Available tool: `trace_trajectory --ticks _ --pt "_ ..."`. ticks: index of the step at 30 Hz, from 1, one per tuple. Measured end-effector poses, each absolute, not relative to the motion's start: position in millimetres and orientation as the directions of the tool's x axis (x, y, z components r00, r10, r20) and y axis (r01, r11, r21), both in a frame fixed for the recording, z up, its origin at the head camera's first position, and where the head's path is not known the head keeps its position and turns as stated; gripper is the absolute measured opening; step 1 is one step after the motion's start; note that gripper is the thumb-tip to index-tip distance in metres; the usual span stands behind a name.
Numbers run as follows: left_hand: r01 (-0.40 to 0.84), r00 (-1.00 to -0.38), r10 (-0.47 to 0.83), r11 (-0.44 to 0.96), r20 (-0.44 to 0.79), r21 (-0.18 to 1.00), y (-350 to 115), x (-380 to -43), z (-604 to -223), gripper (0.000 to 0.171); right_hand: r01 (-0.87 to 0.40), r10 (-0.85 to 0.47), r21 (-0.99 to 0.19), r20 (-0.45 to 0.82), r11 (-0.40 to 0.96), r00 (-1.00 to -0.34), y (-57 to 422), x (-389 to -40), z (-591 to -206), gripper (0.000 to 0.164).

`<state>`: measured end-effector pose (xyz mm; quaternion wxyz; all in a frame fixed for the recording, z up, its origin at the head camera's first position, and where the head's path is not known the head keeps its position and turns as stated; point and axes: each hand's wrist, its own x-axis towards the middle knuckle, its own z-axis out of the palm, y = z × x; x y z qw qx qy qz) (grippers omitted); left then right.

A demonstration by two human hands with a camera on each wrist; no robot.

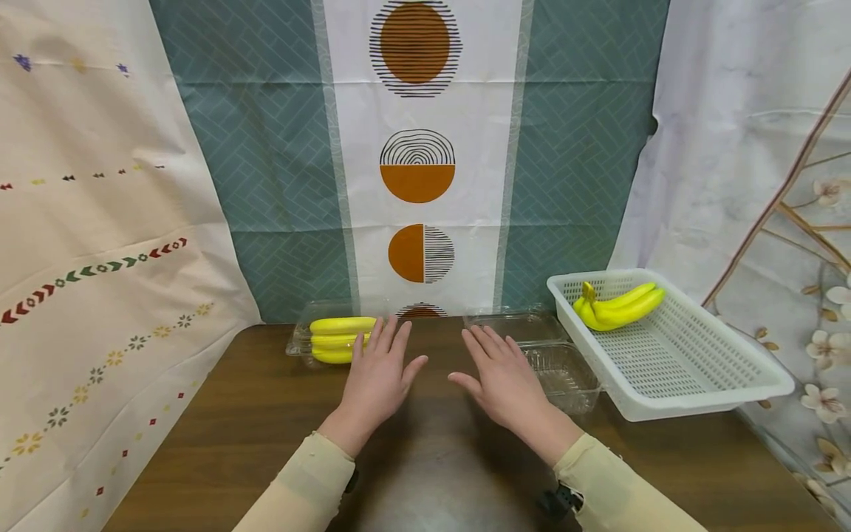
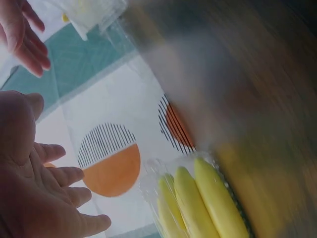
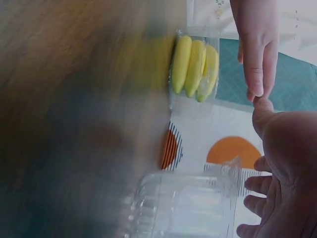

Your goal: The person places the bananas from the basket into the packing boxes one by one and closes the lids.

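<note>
Left hand and right hand hold nothing, fingers outstretched; a careless rightward sweep could shove the open clear plastic clamshell

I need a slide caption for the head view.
Left hand and right hand open above a table, near boxed bananas, a clear box and a basket of more bananas.
</note>
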<state>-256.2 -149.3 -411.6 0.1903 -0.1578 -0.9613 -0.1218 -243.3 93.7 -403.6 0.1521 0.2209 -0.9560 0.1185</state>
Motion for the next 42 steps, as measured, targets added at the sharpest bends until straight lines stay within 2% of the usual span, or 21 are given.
trace_trajectory --ticks 22,42 --pt "0.431 -0.877 0.319 0.854 0.360 0.292 -90 -246 -417 0.074 -0.419 -0.330 -0.167 0.390 0.892 -0.860 145 -217 -418 0.082" --pt "0.461 -0.874 0.370 0.837 0.316 0.294 -54 -238 -425 0.074 -0.374 -0.288 -0.146 0.408 0.916 -0.866 179 -205 -421 0.079"
